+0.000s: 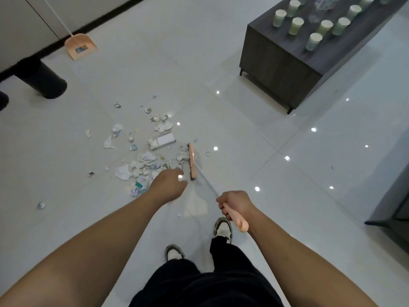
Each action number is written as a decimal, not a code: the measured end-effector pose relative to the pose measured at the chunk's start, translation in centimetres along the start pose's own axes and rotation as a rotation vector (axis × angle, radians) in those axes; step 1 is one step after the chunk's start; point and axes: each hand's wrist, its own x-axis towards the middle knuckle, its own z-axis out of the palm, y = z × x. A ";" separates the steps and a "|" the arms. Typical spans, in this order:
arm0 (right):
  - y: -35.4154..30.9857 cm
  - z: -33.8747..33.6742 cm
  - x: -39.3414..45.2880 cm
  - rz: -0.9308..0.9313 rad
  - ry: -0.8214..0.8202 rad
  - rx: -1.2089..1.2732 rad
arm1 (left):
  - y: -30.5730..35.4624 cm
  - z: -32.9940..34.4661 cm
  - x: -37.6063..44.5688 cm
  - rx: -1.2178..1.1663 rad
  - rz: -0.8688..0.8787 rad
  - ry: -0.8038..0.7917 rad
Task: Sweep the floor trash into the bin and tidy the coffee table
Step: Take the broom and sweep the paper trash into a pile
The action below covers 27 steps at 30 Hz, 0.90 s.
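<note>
A pink broom (192, 161) stands with its head on the white tile floor, at the right edge of a pile of crumpled paper trash (141, 160). My right hand (235, 206) grips the pink end of the broom's handle. My left hand (169, 185) hangs in the air above the near edge of the trash, fingers loosely curled, holding nothing. A small white box (164, 140) lies among the scraps. The black bin (41, 79) stands at the far left. A pink dustpan (80, 46) leans against the wall behind it.
A dark grey coffee table (276, 63) stands at the upper right with several green paper cups (313, 41) and a crumpled plastic bottle on it. Dark furniture (391, 207) lines the right edge. Stray scraps (41, 205) lie apart from the pile. My shoes (223, 229) are below the broom.
</note>
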 end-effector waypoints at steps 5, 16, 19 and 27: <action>-2.7 0.3 1.8 -0.153 0.112 -0.262 | 0.5 0.4 0.6 -0.068 -0.065 -0.026; -9.4 5.5 8.3 0.059 0.032 -0.228 | -4.1 -3.0 6.3 -0.176 -0.194 -0.079; -13.6 6.6 9.6 0.054 0.016 -0.201 | -4.9 -5.5 10.9 -0.220 -0.209 -0.067; -23.4 13.0 12.4 -0.122 0.085 -0.449 | -7.4 -11.0 17.8 -0.388 -0.284 -0.044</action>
